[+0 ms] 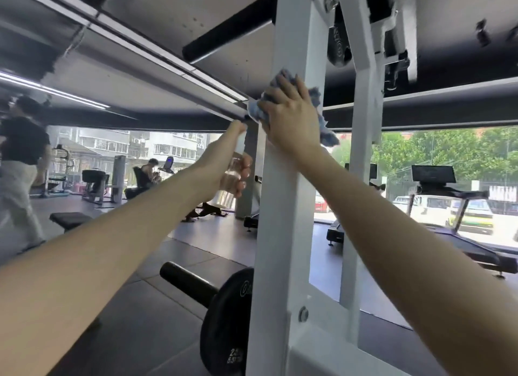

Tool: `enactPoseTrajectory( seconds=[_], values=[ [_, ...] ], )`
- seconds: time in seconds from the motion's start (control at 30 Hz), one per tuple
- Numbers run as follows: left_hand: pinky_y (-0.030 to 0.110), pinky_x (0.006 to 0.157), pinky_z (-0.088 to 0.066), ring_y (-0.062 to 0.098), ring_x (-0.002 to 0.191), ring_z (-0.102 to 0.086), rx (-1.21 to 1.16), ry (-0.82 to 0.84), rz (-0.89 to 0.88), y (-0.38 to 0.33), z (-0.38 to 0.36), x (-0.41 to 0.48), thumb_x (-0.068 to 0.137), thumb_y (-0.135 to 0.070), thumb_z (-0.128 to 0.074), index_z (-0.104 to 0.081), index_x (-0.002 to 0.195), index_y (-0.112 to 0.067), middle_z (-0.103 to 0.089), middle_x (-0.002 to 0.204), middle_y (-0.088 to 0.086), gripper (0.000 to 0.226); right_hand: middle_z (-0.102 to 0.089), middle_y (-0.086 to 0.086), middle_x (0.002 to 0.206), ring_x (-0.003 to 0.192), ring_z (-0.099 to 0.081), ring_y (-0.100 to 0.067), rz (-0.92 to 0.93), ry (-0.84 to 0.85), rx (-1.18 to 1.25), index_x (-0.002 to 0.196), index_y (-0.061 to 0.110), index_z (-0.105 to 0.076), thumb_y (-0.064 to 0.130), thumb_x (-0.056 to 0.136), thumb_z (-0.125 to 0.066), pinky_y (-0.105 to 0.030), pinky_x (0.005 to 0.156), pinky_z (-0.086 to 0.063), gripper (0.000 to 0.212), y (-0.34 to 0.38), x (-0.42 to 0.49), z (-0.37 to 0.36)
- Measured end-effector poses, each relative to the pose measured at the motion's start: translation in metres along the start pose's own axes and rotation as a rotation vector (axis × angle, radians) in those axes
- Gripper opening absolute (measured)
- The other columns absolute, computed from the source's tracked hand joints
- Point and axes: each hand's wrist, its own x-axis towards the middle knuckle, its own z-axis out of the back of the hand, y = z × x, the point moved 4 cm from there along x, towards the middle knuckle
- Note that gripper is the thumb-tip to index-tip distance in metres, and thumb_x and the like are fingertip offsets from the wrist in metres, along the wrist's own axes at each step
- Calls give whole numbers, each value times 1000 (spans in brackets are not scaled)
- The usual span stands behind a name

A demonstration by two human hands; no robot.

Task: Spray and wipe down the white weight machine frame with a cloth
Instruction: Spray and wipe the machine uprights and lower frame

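A white upright post of the weight machine frame (283,221) rises through the middle of the view. High on that post, my right hand (291,117) presses a crumpled blue-grey cloth (325,131) flat against it, fingers spread and fairly straight. My left hand (224,162) grips a clear spray bottle (228,185) just left of the post, its index finger raised onto the nozzle at the top. A second white upright (361,179) stands behind to the right.
A black weight plate (224,328) hangs on a black peg low on the frame's left side. Another black bar (227,30) juts out overhead. Treadmills (448,196) stand right by the windows. A bench (70,220) and people are at the left.
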Motion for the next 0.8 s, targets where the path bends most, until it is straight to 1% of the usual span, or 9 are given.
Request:
enactPoseTrajectory(
  seconds=[0.1,0.17,0.27,0.37,0.43,0.5,0.67,0.73,0.8],
  values=[
    [20,43,-40,19,37,-40,42,32,10,5,-2,-6,93,-54,-43,-50,58,-11,-48,49,3,56,-68,-17,99,114,-53,-36,184,49,124,76,9,-73,22,80,-58,-51,99,-39,20,43,-84,-19],
    [21,42,-39,19,37,-40,102,68,23,9,-4,-10,94,-54,-42,-50,59,-10,-48,46,3,56,-68,-9,80,97,-59,-32,448,135,218,69,12,-71,25,81,-57,-46,94,-41,23,62,-135,-26],
    [20,41,-37,19,37,-40,175,112,23,5,-6,-14,93,-53,-42,-51,61,-11,-48,45,2,54,-68,-5,88,94,-62,-29,636,16,218,79,15,-73,29,88,-50,-45,92,-40,29,39,-118,-20],
    [20,42,-39,20,38,-40,132,123,18,-5,-9,-13,92,-53,-42,-50,56,-12,-47,47,3,56,-57,-13,127,124,-48,-33,98,-221,302,116,14,-66,32,93,-46,-55,105,-32,36,-12,-44,1],
    [20,43,-41,20,39,-41,92,120,22,-4,-10,-14,91,-54,-44,-50,53,-11,-47,48,4,57,-35,-12,148,139,-30,-30,-295,-265,476,142,9,-40,32,94,-48,-49,113,-17,53,-26,-24,3],
    [22,45,-41,20,39,-42,100,127,30,3,-11,-16,90,-54,-45,-52,52,-11,-47,48,5,58,-26,-12,153,140,-28,-28,-545,-314,675,148,5,-23,30,96,-49,-45,115,-20,64,-14,-36,-4],
    [23,47,-42,19,40,-44,139,109,61,23,1,-24,93,-55,-44,-53,57,-11,-50,50,4,58,-20,-11,155,141,-22,-26,-710,-144,729,149,4,-15,38,96,-46,-37,116,-20,69,28,-133,-20],
    [23,48,-43,19,40,-44,161,97,82,27,8,-27,93,-55,-43,-54,60,-10,-50,51,4,57,-20,-15,153,140,-22,-29,-682,-84,692,147,2,-16,39,96,-45,-38,117,-15,70,25,-140,-24],
    [22,46,-43,19,40,-45,167,76,85,27,16,-26,93,-56,-44,-55,61,-9,-51,52,4,57,-31,-19,145,132,-34,-34,-677,-87,729,142,0,-26,39,95,-46,-47,111,-26,65,5,-102,-23]
  ],
)
